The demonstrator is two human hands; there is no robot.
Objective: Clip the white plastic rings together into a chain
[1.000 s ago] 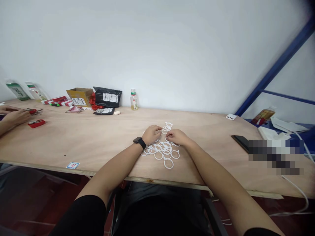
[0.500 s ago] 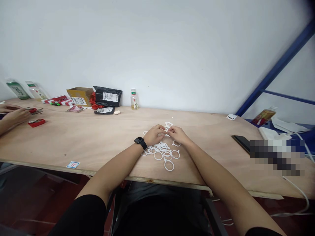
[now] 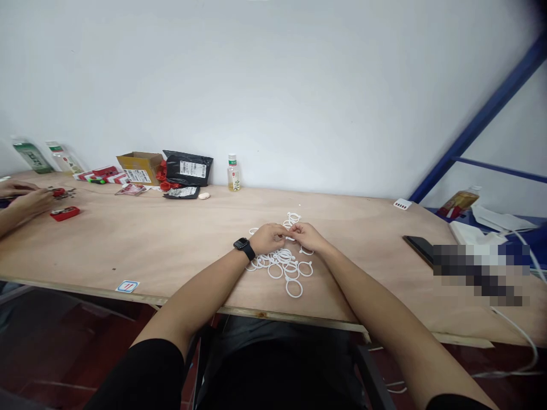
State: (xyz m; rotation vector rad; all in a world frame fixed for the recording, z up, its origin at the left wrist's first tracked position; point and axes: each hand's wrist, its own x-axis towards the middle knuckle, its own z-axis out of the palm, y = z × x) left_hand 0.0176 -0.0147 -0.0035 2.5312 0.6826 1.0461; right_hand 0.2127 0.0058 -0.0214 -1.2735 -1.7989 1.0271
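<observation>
Several white plastic curtain rings [image 3: 294, 288], each with a small eyelet, lie in a loose pile below my hands. More rings [image 3: 294, 217] lie just beyond my fingertips. My left hand [image 3: 269, 237], with a black watch [image 3: 244, 246] at the wrist, is closed in a pinch above the pile. My right hand [image 3: 308, 234] meets it, thumb and forefinger pinched. A bit of white ring [image 3: 290, 238] shows under the joined fingertips; the rest of it is hidden by my fingers. Another ring [image 3: 306, 250] lies under my right wrist.
A drink bottle [image 3: 233, 173], black parcel bags [image 3: 188, 169] and a cardboard box [image 3: 140, 168] stand along the wall. At the far left, another person's hands [image 3: 32, 202] work near a red tray [image 3: 65, 213]. A dark phone [image 3: 416, 247] lies to the right.
My left fingers have curled in and come slightly nearer to me, uncovering more of the far rings. My right hand has dropped a little toward me.
</observation>
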